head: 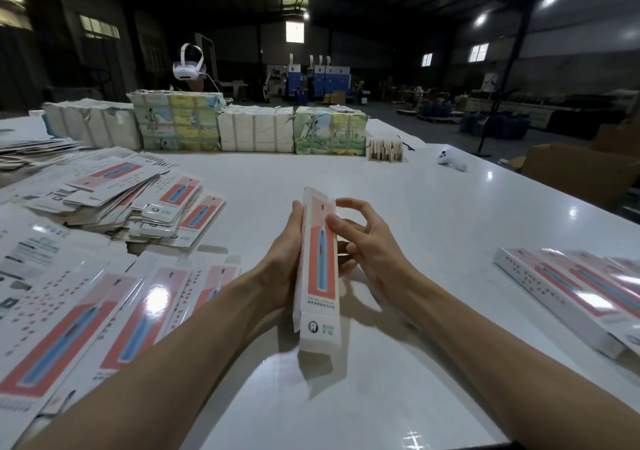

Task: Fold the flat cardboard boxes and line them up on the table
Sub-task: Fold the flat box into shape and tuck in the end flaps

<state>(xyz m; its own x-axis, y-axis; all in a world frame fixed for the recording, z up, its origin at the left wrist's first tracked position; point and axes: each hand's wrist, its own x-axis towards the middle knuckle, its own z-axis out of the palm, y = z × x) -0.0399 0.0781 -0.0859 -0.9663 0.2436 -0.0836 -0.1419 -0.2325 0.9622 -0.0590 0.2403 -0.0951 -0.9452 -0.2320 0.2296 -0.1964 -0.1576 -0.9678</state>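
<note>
A long white carton [320, 269] with a red panel and a blue toothbrush picture is held above the white table [433, 214] at the centre. My left hand [282, 262] grips its left side. My right hand [367, 245] touches the carton's right edge with its thumb and lower fingers, while the upper fingers are spread in the air. Flat unfolded cartons [114, 311] lie spread at the near left, and a loose heap of them [138, 200] sits behind. Folded cartons [581, 290] lie side by side in a row at the right.
Wrapped bundles of paper stock [256, 131] stand in a row along the table's far side. A white controller [450, 160] lies at the far right, beside a small stack of cards [384, 146]. A white headset [188, 63] shows behind the bundles. Brown boxes [581, 172] stand off the table's right edge.
</note>
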